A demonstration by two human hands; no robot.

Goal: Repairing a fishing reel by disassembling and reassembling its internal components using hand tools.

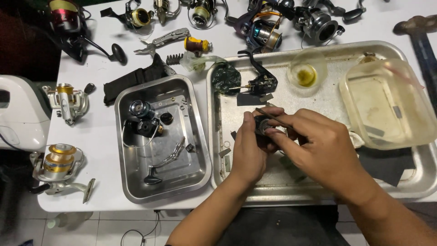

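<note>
over the large tray, left hand fingers grip a dark reel part; right hand fingers pinch a thin tool.

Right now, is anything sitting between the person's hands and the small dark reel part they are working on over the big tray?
Nothing visible does. The left hand already grips the dark reel part, and the right hand lays a thin tool against it, above the large metal tray.

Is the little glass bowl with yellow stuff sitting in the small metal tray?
No, the little glass bowl sits in the big metal tray, not the small one.
</note>
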